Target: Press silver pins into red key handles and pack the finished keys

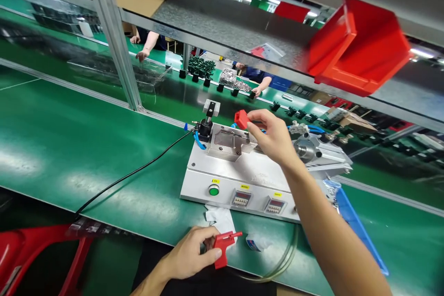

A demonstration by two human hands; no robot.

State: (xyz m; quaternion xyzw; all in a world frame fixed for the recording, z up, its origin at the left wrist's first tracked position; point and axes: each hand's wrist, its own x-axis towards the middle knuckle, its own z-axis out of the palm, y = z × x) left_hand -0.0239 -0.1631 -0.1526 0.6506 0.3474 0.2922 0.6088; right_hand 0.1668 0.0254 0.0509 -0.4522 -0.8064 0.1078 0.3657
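Note:
My left hand (192, 252) is closed on a red plastic part shaped like a small pistol (224, 247), low at the bench's front edge. Between thumb and fingers, my right hand (272, 134) pinches a small red block-like plastic piece (242, 120). That piece is held above the metal fixture (231, 141) of a white bench machine (222, 173). A green push button (214, 189) and two small counter displays (242, 198) sit on the machine's front. At the machine's left stands a black clamp cylinder with a metal head (211, 108); a silver cylinder (308, 150) is partly behind my right arm.
A black cable (135, 172) runs across the green bench (104, 148). To the right lies a blue tray (360, 231). Overhead, a shelf (236, 23) carries a red bin (360, 51). Beyond the frame, co-workers' hands (257, 91) are at a conveyor with black parts.

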